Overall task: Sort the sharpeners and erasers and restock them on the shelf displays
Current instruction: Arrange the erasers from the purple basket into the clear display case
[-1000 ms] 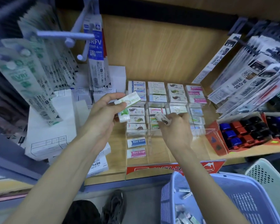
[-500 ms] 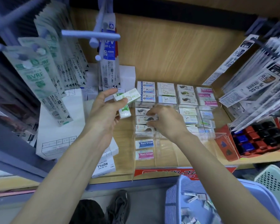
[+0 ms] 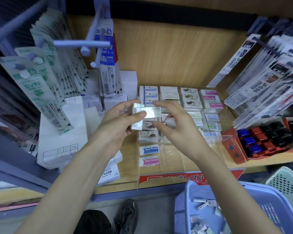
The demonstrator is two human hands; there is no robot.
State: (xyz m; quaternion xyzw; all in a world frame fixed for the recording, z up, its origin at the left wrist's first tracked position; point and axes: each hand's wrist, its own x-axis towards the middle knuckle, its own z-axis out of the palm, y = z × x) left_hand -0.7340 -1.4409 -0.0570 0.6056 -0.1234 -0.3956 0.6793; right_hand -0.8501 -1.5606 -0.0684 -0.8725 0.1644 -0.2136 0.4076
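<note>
My left hand point(image 3: 118, 125) grips two wrapped erasers point(image 3: 147, 112) over the left side of the clear compartment tray point(image 3: 169, 159). Rows of boxed erasers point(image 3: 189, 98) fill the tray's back half, and two "Hard Eraser" packs point(image 3: 149, 149) lie in its front left lane. My right hand point(image 3: 176, 129) hovers just right of the held erasers. Its fingers and thumb are curved apart, bracketing the upper eraser's right end without clearly closing on it. A red box of blue, red and black sharpeners point(image 3: 260, 139) sits on the shelf at right.
A blue basket point(image 3: 269, 200) holding several loose erasers point(image 3: 203, 205) stands below the shelf at right, beside a white basket point(image 3: 284, 181). Refill packs hang on pegs at left point(image 3: 37, 85) and right point(image 3: 260, 78). White boxes point(image 3: 61, 132) are stacked left of the tray.
My right hand has lifted off the tray's middle rows and moved up to the erasers in my left hand. My left hand has shifted slightly right, towards it.
</note>
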